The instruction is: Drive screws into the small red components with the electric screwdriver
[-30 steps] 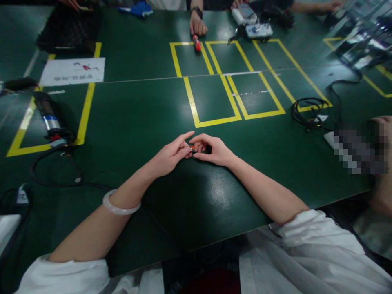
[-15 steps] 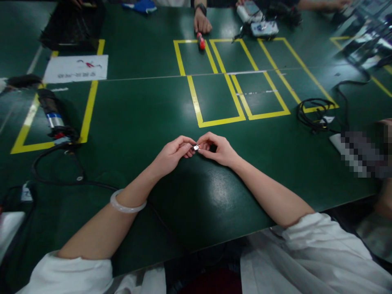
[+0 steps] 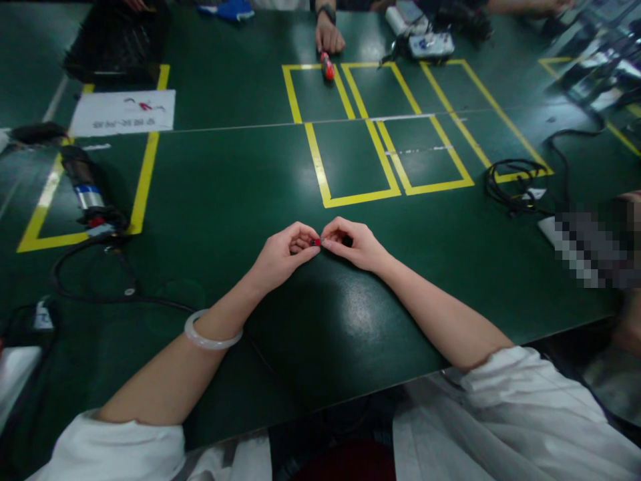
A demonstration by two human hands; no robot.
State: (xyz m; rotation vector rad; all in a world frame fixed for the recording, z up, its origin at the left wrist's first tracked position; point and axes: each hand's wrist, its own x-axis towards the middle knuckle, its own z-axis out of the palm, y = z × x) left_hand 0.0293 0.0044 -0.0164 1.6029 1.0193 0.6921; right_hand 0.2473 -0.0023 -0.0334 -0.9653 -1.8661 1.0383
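Between my fingertips is a small red part (image 3: pixel 316 242), too tiny for me to make out its kind. The thumb and forefinger of my left hand (image 3: pixel 281 257) pinch it, the other fingers curled behind. My right hand (image 3: pixel 356 246) meets it from the other side, thumb and forefinger closed at its right end. Both hands are just above the green table (image 3: pixel 280 347), fingertips nearly touching. A pale bangle (image 3: pixel 213 337) circles my left wrist.
Left lies a cylindrical tool (image 3: pixel 87 190) with a black cable, near a white paper sign (image 3: pixel 123 112) and a black bin (image 3: pixel 117 43). Yellow tape frames (image 3: pixel 360 200) mark the table. A co-worker's hand (image 3: pixel 328 37) touches a red tool (image 3: pixel 327 69). Coiled cable (image 3: pixel 515 184) lies right.
The part in my fingers showed a silvery face before and now shows red, so it has been turned. My left fingers have shifted their hold; my right hand has barely moved.
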